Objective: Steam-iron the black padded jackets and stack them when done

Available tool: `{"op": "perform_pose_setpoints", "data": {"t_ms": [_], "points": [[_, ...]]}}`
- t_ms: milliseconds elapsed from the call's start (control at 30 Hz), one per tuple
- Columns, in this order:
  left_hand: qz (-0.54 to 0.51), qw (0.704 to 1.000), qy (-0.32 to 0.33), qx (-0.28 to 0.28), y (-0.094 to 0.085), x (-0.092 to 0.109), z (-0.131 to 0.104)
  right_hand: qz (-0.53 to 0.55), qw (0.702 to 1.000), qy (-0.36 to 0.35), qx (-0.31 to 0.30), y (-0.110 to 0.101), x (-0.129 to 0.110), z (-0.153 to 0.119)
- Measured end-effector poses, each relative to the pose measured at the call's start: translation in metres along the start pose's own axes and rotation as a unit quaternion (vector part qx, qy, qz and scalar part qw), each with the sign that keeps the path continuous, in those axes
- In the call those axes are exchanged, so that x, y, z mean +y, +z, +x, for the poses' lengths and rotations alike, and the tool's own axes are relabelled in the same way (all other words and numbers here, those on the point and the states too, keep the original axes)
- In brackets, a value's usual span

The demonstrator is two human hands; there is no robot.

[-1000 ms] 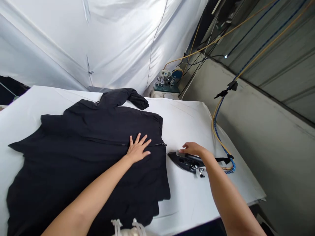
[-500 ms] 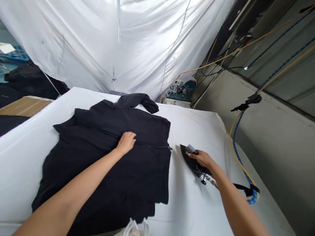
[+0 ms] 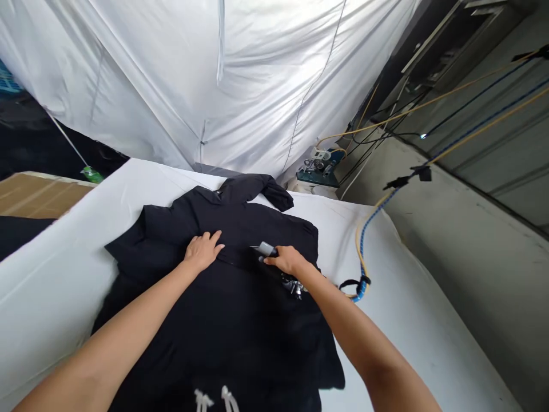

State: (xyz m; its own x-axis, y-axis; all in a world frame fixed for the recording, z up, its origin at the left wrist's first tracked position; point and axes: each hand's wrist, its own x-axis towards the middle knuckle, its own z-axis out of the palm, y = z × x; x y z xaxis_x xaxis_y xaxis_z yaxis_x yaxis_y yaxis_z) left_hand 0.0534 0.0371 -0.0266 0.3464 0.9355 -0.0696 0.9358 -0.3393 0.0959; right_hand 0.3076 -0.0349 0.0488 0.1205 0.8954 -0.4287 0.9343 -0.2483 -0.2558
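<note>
A black jacket (image 3: 240,320) lies spread on the white-covered table (image 3: 412,309), one sleeve folded at its far side. My left hand (image 3: 203,250) rests on the jacket's upper middle, fingers apart, beside the front seam. To its right, my right hand (image 3: 288,260) is closed round the handle of an iron (image 3: 266,248), which is over the jacket. The iron's dark body blends into the black cloth, so its sole is hard to make out.
A blue and yellow hose and cable (image 3: 363,246) hang down at the right to the iron. White sheeting (image 3: 257,86) hangs behind the table. A sewing machine (image 3: 319,166) stands beyond the far edge, and a cardboard box (image 3: 43,194) is at the left.
My right hand has moved left with the iron, from the white table onto the jacket. My left hand has shifted slightly left along the cloth, and its fingers are more spread. The view has shifted.
</note>
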Motion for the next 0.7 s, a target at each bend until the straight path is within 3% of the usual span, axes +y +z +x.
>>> {"op": "perform_pose_setpoints", "data": {"t_ms": [100,167,333,433,533,600,700], "points": [[-0.011,0.998,-0.062,-0.011,0.003,-0.017,0.013,0.007,1.000,0.013,-0.003,0.004,-0.020,0.020],[-0.016,0.994,-0.102,-0.023,0.009,-0.027,0.019,0.014,0.999,0.037,0.008,-0.001,-0.016,0.033],[-0.041,0.991,-0.120,-0.046,0.022,-0.039,0.020,0.007,0.988,0.146,0.050,-0.029,0.037,0.054],[-0.055,0.989,-0.120,-0.062,0.018,-0.041,0.023,0.001,0.973,0.221,0.063,-0.045,0.077,0.054],[-0.057,0.993,-0.082,-0.058,0.006,-0.050,0.035,0.007,0.958,0.275,0.077,-0.058,0.097,0.051],[-0.038,0.999,-0.023,-0.019,-0.002,-0.060,0.047,0.004,0.962,0.258,0.092,-0.063,0.091,0.052],[-0.017,0.999,0.021,0.042,-0.006,-0.074,0.064,-0.005,0.980,0.171,0.100,-0.063,0.052,0.065]]}}
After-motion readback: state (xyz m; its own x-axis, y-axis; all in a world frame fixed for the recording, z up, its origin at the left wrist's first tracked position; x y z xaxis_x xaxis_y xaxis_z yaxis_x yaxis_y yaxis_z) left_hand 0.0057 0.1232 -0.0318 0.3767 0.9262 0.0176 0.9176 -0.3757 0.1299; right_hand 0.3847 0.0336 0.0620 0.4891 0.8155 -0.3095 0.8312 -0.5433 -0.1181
